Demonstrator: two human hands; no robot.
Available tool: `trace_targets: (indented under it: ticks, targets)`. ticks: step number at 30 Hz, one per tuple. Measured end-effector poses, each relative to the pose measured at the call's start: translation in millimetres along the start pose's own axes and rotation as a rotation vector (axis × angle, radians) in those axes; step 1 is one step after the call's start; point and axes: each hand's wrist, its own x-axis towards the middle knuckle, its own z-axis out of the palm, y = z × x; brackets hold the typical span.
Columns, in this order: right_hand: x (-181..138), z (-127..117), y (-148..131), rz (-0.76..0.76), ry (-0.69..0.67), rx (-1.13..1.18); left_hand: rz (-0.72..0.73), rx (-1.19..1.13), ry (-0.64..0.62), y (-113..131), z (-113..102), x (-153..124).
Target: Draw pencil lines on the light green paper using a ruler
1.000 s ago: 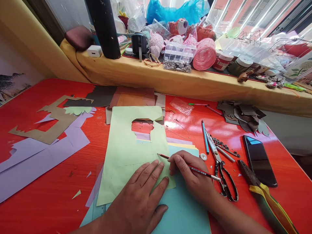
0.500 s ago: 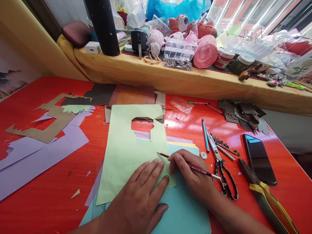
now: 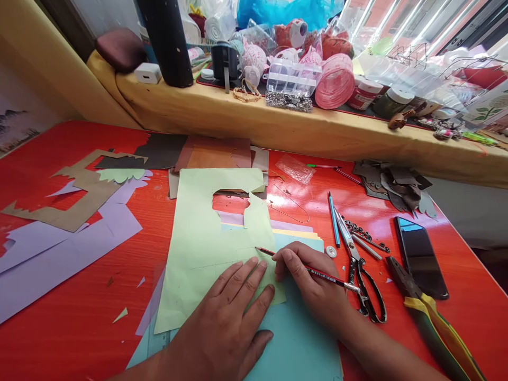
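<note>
A light green paper sheet [image 3: 202, 233] with a cut-out hole lies on the red table [image 3: 59, 328], on top of blue paper [image 3: 301, 338] and other coloured sheets. My left hand [image 3: 226, 317] lies flat on the green sheet's lower right part, fingers spread. My right hand [image 3: 313, 283] grips a red pencil [image 3: 329, 279], its tip touching the green sheet just above my left fingertips.
Scissors [image 3: 359, 270], a blue pencil [image 3: 332, 219], pliers with yellow-green handles [image 3: 432, 320] and a black phone [image 3: 420, 256] lie to the right. Brown and lilac paper offcuts [image 3: 75, 211] cover the left. A cluttered yellow ledge [image 3: 278, 124] with craft supplies runs along the back.
The view has drifted slightly downward. Both hands and the pencil stay in nearly the same place on the green sheet.
</note>
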Motion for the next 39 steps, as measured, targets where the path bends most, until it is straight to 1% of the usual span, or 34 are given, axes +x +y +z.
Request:
trace_targets:
  ticks: [7,14,24,33,39]
  targets:
    - [-1.8,-1.2,0.5,-0.003,0.005,0.013,0.015,0.016,0.0,-0.7,-1.7,2.3]
    - [-1.3,-1.0,1.1,0.0,0.083,0.127,-0.02,-0.01,0.028,-0.9,-2.2,2.2]
    - [-0.7,-0.5,3.3,0.017,0.023,0.069,-0.011,-0.016,0.026,-0.6,-0.6,2.7]
    - [-1.4,-0.7,1.7,0.013,0.009,0.066,-0.015,-0.014,0.04,-0.7,-1.2,2.6]
    - [-0.9,-0.7,3.8,0.027,0.0,0.064,-0.024,-0.042,0.017,-0.4,-0.4,1.0]
